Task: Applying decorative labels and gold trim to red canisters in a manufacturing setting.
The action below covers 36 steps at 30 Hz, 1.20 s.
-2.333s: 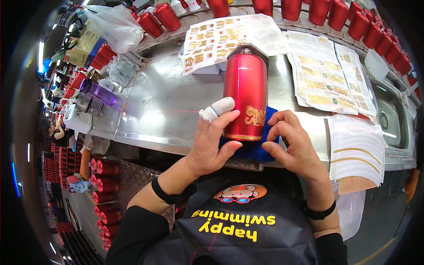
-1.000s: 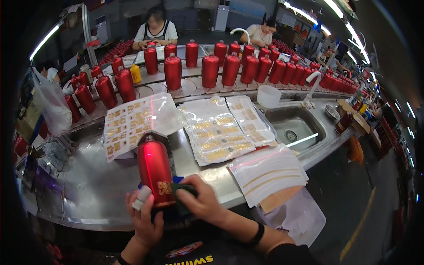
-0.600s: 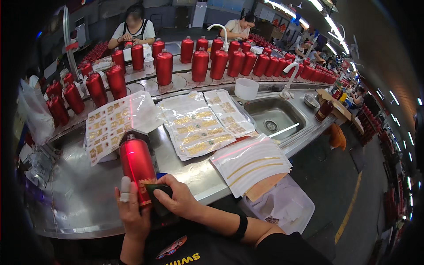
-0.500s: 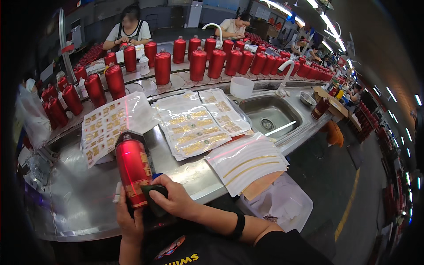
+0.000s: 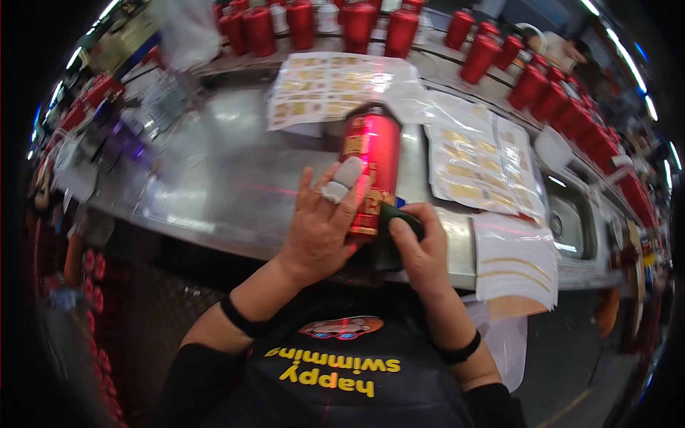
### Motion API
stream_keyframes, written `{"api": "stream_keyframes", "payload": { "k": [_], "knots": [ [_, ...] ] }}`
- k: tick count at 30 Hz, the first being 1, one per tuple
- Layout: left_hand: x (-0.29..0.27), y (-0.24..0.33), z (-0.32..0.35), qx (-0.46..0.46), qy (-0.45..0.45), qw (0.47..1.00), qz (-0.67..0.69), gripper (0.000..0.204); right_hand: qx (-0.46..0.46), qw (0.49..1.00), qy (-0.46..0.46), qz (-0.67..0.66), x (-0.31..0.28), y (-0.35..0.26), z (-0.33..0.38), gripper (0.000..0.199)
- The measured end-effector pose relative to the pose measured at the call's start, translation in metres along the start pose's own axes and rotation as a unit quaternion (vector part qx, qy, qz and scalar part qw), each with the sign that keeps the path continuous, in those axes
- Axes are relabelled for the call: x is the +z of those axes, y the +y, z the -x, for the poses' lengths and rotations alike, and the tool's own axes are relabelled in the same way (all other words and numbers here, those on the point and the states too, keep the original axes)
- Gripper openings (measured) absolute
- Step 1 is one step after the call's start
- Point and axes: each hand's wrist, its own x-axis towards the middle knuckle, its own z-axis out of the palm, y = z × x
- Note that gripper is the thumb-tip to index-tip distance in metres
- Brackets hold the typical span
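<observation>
Just beyond what you're holding, clear sheets of gold stickers lie flat on the steel counter. More sticker sheets spread off to the right of your grip, and nearer you on that side sits a stack of white sheets with gold stripes, overhanging the counter's edge. Past those, a sink. Along the far edge, well away, rows of red bottles stand upright, curving off to the right.
</observation>
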Motion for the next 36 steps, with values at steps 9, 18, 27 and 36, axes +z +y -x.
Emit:
{"api": "stream_keyframes", "payload": {
  "k": [9,18,27,36],
  "knots": [
    [-0.001,0.002,0.003,-0.012,0.056,0.994,0.089,0.077,0.048,0.997,-0.022,-0.061,0.008,-0.002,0.004,0.019],
    [0.009,-0.011,0.013,-0.052,0.066,0.98,0.182,0.084,0.034,0.998,-0.041,-0.037,0.009,-0.006,-0.004,0.022],
    [0.021,-0.02,0.015,-0.062,0.067,0.979,0.181,0.088,0.031,0.983,0.028,0.181,-0.021,0.019,-0.025,0.029],
    [0.025,-0.012,0.03,-0.064,0.068,0.97,0.225,0.082,-0.11,0.892,0.145,0.413,-0.072,-0.007,0.029,0.036]
  ]
}}
